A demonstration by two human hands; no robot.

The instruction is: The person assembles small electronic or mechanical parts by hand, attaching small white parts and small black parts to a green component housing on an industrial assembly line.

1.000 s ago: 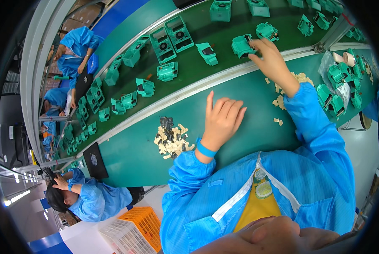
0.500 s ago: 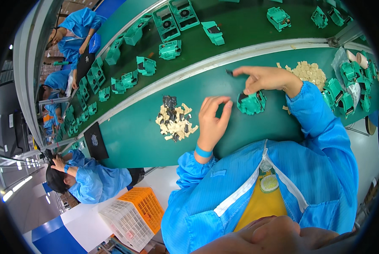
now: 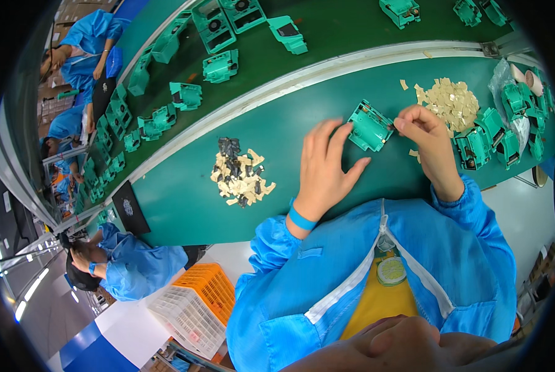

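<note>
A green plastic housing [image 3: 370,127] lies on the green bench in front of me, its hollow side up with small dark parts along its right edge. My left hand [image 3: 325,162] is beside it, fingers stretched and thumb apart, the index fingertip at the housing's left edge. At the opposite edge, my right hand [image 3: 431,141] has thumb and index finger pinched together. Whatever may be between those fingertips is too small to make out. Both sleeves are blue, and a blue band circles my left wrist.
Left of my hands is a pile of cream and black scraps [image 3: 241,177]; a cream-piece pile [image 3: 448,105] sits to the right. Several green housings [image 3: 489,127] crowd the right end. Beyond a pale rail [image 3: 302,77], more housings rest on a dark green surface. Co-workers in blue [image 3: 142,263] are at left.
My right hand has drawn back from beyond the housing, where a small dark piece was at its fingertip, to the housing's right edge. The housing is farther from me and turned. My left hand has spread.
</note>
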